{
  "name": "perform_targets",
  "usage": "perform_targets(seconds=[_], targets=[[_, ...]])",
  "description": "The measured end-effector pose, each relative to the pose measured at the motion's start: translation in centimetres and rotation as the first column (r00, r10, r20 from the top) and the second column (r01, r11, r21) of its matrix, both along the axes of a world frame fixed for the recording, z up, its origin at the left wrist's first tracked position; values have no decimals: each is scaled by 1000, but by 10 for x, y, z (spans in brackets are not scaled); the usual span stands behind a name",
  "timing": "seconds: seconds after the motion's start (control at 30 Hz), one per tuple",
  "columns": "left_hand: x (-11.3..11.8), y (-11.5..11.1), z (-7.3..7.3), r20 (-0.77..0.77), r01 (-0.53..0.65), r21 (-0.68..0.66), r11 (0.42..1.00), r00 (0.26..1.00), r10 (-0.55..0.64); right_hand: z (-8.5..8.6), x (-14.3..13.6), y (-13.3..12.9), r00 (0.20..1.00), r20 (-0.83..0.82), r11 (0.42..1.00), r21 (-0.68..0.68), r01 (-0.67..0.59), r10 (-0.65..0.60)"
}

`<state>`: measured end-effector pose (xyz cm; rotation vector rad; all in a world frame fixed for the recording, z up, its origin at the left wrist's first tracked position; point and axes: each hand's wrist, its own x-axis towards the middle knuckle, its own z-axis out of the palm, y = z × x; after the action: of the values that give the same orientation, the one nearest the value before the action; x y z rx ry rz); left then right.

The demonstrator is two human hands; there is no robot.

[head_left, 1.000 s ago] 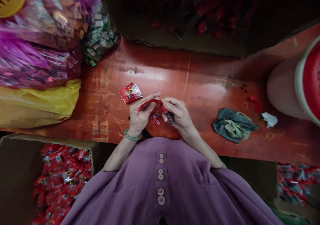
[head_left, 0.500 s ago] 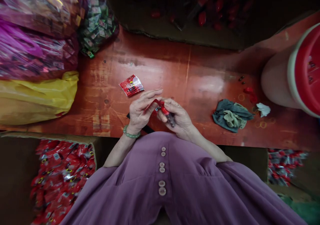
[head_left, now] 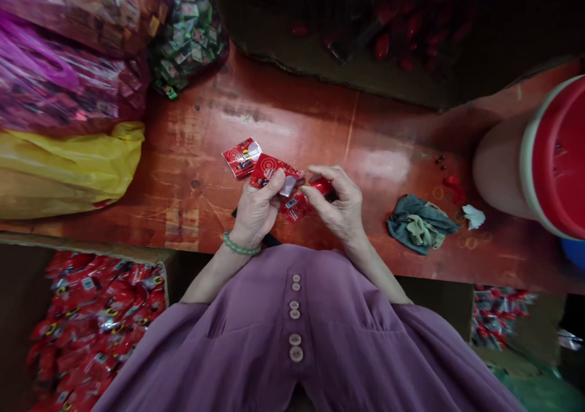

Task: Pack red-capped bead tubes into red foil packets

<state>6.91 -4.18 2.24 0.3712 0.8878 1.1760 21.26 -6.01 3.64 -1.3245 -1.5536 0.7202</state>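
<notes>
Nearest to me I see the purple buttoned shirt [head_left: 297, 339], with a box of red packets [head_left: 91, 320] low at the left and another heap of packets [head_left: 498, 323] low at the right. Just past the shirt, my left hand [head_left: 256, 211], a green bead bracelet [head_left: 240, 247] on its wrist, pinches a red sachet [head_left: 274, 171] between thumb and curled fingers, holding it above the table. My right hand [head_left: 340, 208] sits just beside it, fingers bent narrowly around a small red piece [head_left: 322, 185]; a second red wrapper [head_left: 295, 206] hangs between the two hands, and I cannot tell which hand grips it. Another red sachet [head_left: 241, 156] lies flat on the worn red table [head_left: 192, 156], just left of the held one. Off to the right rests a crumpled grey-green cloth [head_left: 418, 223], then a white scrap [head_left: 473, 216], then a red-topped tub [head_left: 543, 156]. Farther left lie a yellow bag [head_left: 68, 165] and clear bags of wrapped sweets [head_left: 82, 52].
</notes>
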Motion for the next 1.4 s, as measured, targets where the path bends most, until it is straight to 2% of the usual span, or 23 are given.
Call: perform_targets(seconds=[0.13, 0.4, 0.57, 0.73, 0.87, 0.97, 1.1, 1.17, 1.23, 1.3, 1.4], targets=[[-1, 1, -4, 13, -18, -9, 1000, 1000, 18, 0, 1, 6, 986, 150, 993, 78, -85, 72], [-2, 1, -10, -20, 35, -29, 999, 999, -35, -7, -1, 8, 980, 197, 998, 65, -27, 14], [-7, 0, -12, -1, 80, 2, 997, 997, -80, -9, -4, 8, 981, 191, 998, 65, 4, -17], [-15, 3, -16, -112, 172, 83, 981, 980, -163, -6, -5, 8, 986, 167, 999, 41, -8, 1], [-16, 4, -19, -169, 163, 71, 984, 974, -150, -4, -4, 5, 983, 183, 999, -34, -10, 16], [-12, 4, -20, -141, 153, 34, 988, 979, -147, -4, -4, 4, 984, 176, 998, -58, 4, 6], [-9, 6, -17, -37, 137, -12, 991, 990, -137, -2, 0, 6, 997, 62, 992, -114, 48, -41], [-9, 7, -17, 3, 131, -51, 990, 991, -131, -1, 4, 7, 993, -36, 970, -221, 104, -115], [-9, 7, -17, 26, 132, -95, 987, 991, -130, 0, 9, 3, 971, -149, 919, -376, 118, -186], [-10, 7, -19, 45, 139, -125, 982, 990, -135, 1, 11, -7, 941, -268, 862, -505, 46, -206], [-10, 8, -21, 74, 156, -144, 977, 986, -147, 6, 8, -31, 905, -409, 773, -610, -176, -117]])
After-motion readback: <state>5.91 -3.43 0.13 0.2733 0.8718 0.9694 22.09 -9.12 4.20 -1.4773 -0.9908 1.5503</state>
